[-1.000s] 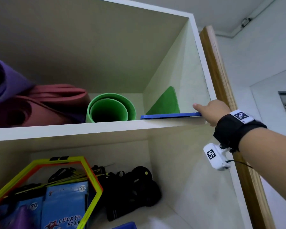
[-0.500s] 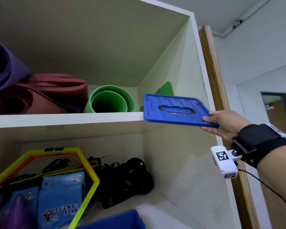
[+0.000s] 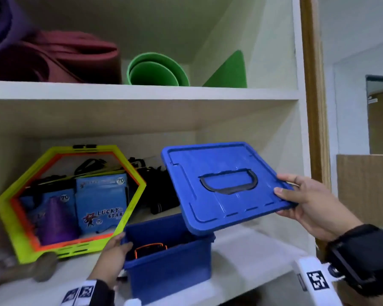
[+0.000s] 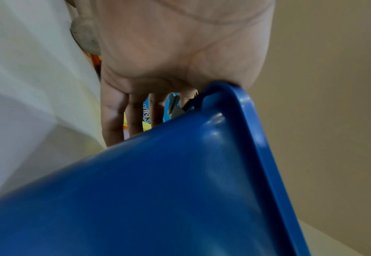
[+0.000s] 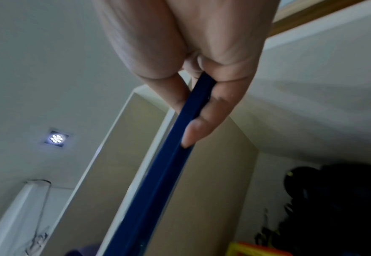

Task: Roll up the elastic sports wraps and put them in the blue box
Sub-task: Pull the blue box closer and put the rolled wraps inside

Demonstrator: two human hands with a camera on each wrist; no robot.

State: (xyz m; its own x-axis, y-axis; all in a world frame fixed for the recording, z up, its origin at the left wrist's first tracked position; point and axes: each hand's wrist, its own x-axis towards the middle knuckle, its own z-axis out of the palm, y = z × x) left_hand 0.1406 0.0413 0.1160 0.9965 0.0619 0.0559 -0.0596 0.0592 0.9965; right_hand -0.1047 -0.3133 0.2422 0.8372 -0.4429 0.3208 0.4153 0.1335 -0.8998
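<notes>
The shelving unit (image 3: 142,93) carries the blue box (image 3: 170,259) on its lower shelf, uncovered. Inside it lies a dark item with orange edging (image 3: 150,249), probably a rolled wrap; no loose wrap can be identified elsewhere. Judgement: rolling and loading appear complete or nearly so, and closing the box remains.

The blue lid (image 3: 221,184) is held tilted above the box, its lower corner just over the right rim. The right hand (image 3: 305,202) pinches the lid's right edge, thumb on top, fingers beneath. The left hand (image 3: 113,255) rests against the box's left wall with fingers fairly straight; whether the thumb hooks the rim cannot be told.

Half a second earlier the lid was level with the upper shelf; it is now lower, over the box. The left hand was then out of view.
</notes>
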